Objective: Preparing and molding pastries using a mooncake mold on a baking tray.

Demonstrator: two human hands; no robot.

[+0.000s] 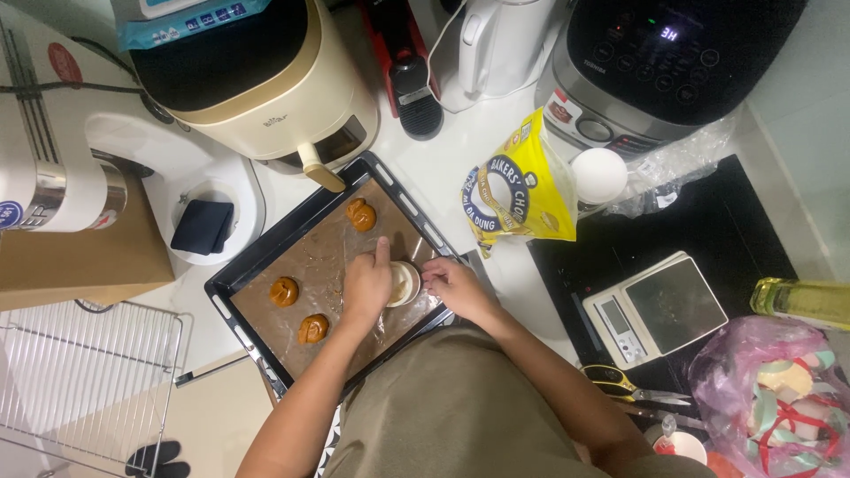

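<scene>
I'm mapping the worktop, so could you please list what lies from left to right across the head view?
Wire rack → dark baking tray → left hand → right hand → yellow bag → kitchen scale → oil bottle.

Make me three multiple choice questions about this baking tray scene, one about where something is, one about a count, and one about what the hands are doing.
1. Where is the kitchen scale?
A. Right of the baking tray
B. On the wire rack
C. Inside the tray

2. How many shaped brown dough pieces lie free on the tray?
A. One
B. Three
C. Six

3. What are the hands doing?
A. Both hang idle
B. Left hand presses on a small round mould, right hand touches its side
C. Both grip scissors

Answers: 1 A, the scale sits on the dark surface to the tray's right. 2 B, one far dough piece and two near ones show. 3 B, both hands meet at the mould.
</scene>
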